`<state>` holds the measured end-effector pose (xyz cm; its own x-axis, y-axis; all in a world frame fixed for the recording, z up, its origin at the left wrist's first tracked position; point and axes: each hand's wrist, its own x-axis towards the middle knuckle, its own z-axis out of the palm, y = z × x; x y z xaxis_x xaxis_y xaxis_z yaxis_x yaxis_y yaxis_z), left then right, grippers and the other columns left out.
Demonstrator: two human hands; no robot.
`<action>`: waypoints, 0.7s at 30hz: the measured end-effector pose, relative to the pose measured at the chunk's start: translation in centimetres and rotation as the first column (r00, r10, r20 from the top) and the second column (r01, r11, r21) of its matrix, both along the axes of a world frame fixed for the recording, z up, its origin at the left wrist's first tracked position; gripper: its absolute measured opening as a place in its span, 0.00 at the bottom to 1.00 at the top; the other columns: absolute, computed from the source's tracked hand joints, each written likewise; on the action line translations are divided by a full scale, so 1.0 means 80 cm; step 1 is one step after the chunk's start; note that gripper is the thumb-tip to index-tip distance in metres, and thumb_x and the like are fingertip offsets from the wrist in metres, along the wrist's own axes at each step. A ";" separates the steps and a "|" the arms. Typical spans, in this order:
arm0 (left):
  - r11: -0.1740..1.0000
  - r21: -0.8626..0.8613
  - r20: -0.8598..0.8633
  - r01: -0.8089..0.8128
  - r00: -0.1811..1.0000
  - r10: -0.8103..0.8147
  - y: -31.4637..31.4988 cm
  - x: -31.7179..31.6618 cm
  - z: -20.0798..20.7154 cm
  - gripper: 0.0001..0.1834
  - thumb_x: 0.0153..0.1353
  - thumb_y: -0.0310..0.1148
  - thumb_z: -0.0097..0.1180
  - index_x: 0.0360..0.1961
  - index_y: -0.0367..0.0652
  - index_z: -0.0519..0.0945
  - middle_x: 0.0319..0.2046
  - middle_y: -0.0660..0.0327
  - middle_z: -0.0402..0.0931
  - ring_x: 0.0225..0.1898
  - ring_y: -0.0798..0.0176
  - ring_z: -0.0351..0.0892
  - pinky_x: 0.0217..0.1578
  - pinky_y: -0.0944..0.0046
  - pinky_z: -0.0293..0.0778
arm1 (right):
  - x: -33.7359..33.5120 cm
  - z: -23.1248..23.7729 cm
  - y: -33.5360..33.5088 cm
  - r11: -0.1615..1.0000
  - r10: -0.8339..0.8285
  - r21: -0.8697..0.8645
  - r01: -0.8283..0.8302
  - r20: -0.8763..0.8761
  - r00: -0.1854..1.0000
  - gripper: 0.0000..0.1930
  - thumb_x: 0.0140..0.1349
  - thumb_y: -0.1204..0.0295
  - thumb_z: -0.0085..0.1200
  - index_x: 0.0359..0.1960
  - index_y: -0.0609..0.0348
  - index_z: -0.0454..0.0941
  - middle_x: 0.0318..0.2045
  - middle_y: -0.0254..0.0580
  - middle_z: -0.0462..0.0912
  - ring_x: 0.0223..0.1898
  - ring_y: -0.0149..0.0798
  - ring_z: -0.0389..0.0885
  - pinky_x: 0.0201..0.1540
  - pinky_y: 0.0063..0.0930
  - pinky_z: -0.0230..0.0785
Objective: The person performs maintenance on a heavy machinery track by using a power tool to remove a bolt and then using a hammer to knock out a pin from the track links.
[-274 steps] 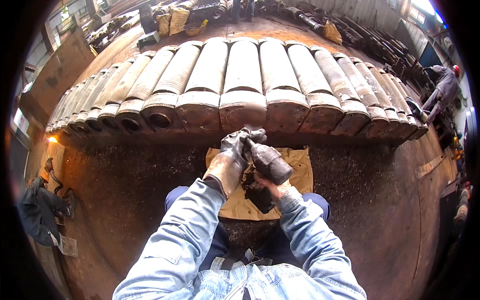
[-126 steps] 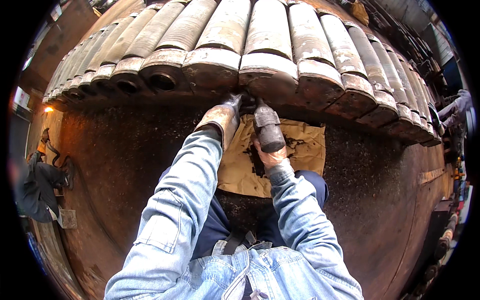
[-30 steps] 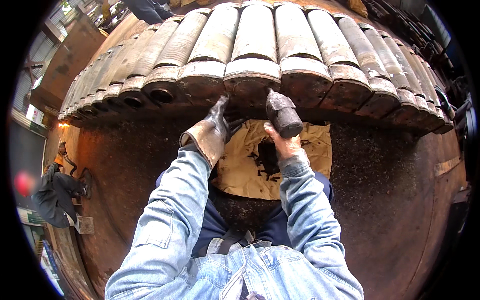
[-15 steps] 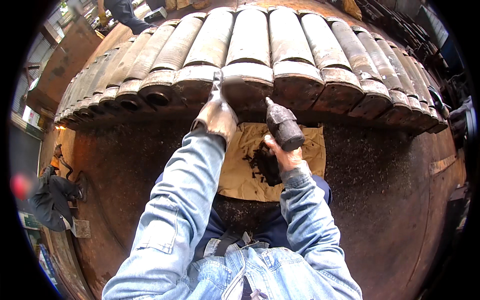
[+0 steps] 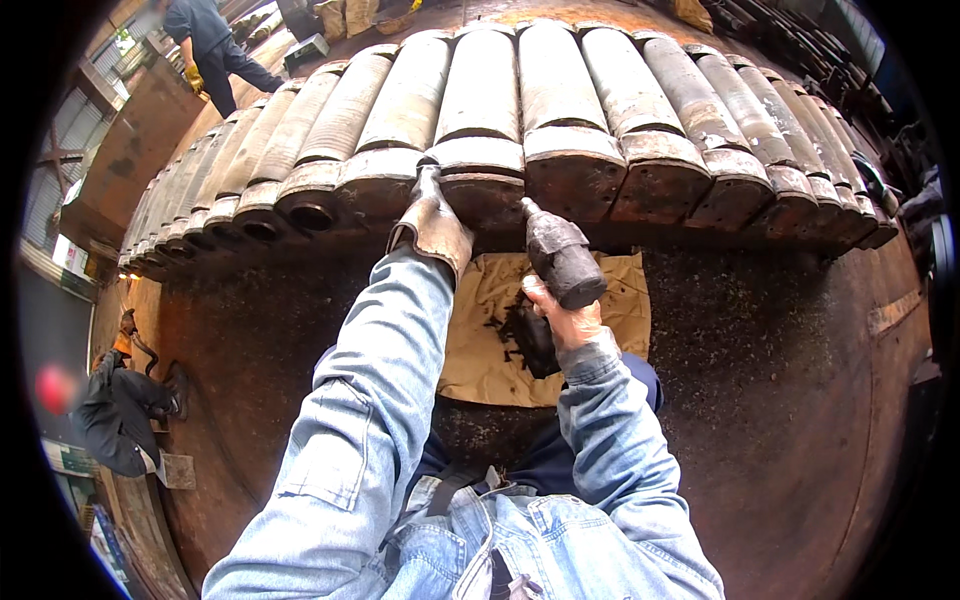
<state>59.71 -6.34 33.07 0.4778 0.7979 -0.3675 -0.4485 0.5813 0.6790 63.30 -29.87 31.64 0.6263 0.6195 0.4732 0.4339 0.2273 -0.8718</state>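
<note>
In front of me is a long row of worn grey metal rollers with rounded, rust-brown end blocks. My left hand, in a tan glove, reaches to the seam between two end blocks. Its fingers are pressed together near a dark spot at the rim; what they hold, if anything, is hidden. My right hand is wrapped around the grip of a dark, grimy pistol-grip power tool. The tool's thin nose points toward the end blocks, with a visible gap before the metal.
Between my knees lies a brown paper sheet with small dark pieces and a black object. A person crouches at far left near a glow; another person stands behind the row. Rusty plate floor extends right.
The roller row has shifted slightly left and down in view. My left hand has dropped slightly with its fingers at the rim. The power tool stays in my right hand. More of the standing person shows.
</note>
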 end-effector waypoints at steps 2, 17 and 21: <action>1.000 -0.009 0.023 -0.003 1.000 0.003 -0.005 -0.004 0.000 0.21 0.71 0.42 0.55 0.58 0.41 0.77 0.53 0.53 0.81 0.53 0.50 0.81 0.53 0.47 0.82 | -0.018 0.035 -0.009 0.983 0.166 0.149 -0.103 -0.520 0.838 0.26 0.59 0.77 0.64 0.59 0.57 0.69 0.52 0.34 0.72 0.51 0.33 0.67 0.54 0.29 0.58; 0.995 -0.101 0.160 -0.013 0.987 0.029 -0.047 -0.047 -0.022 0.21 0.71 0.42 0.55 0.59 0.41 0.77 0.54 0.52 0.80 0.55 0.49 0.81 0.54 0.47 0.82 | -0.020 0.023 -0.076 0.998 -0.059 -0.009 0.065 -0.552 0.832 0.19 0.60 0.78 0.66 0.54 0.60 0.79 0.37 0.32 0.82 0.31 0.25 0.75 0.34 0.23 0.70; 0.992 -0.124 0.189 -0.018 0.981 0.041 -0.054 -0.059 -0.028 0.21 0.71 0.42 0.55 0.59 0.41 0.77 0.55 0.52 0.80 0.55 0.49 0.81 0.54 0.46 0.82 | -0.029 0.037 -0.086 0.997 -0.082 -0.042 0.071 -0.616 0.784 0.20 0.60 0.79 0.65 0.54 0.61 0.80 0.40 0.33 0.83 0.32 0.26 0.76 0.34 0.24 0.71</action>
